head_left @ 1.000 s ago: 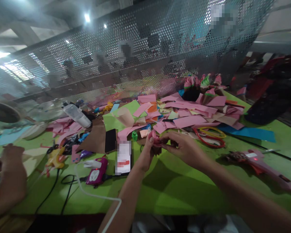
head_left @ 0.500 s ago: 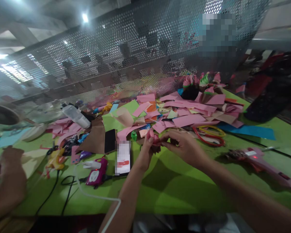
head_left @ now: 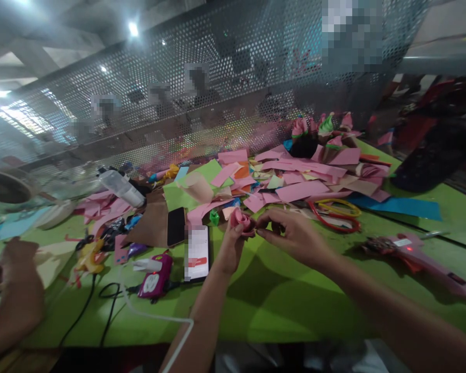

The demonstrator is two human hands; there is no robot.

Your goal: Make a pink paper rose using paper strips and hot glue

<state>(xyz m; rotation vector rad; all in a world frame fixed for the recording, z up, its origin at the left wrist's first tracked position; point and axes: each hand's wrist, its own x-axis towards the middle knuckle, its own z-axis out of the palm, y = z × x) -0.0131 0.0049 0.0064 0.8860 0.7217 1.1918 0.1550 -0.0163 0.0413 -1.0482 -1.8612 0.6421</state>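
My left hand is closed around a pink rolled flower, shaped like a rose, above the green table. The flower's spiral of petals faces up. Just to its right, my right hand pinches thumb and forefinger together at the flower's edge. Whatever lies between those fingertips is too small to make out. Behind both hands are loose pink strips and a small green folded piece.
A pink glue gun with a red light lies right; red and yellow loop handles lie nearer. Two phones and a magenta power strip with cables are left. A co-worker's hand is far left. A perforated screen stands behind.
The pink flower has turned in my left hand, so its spiral now shows more fully. My right fingertips stay close to its right edge, with only a slight shift.
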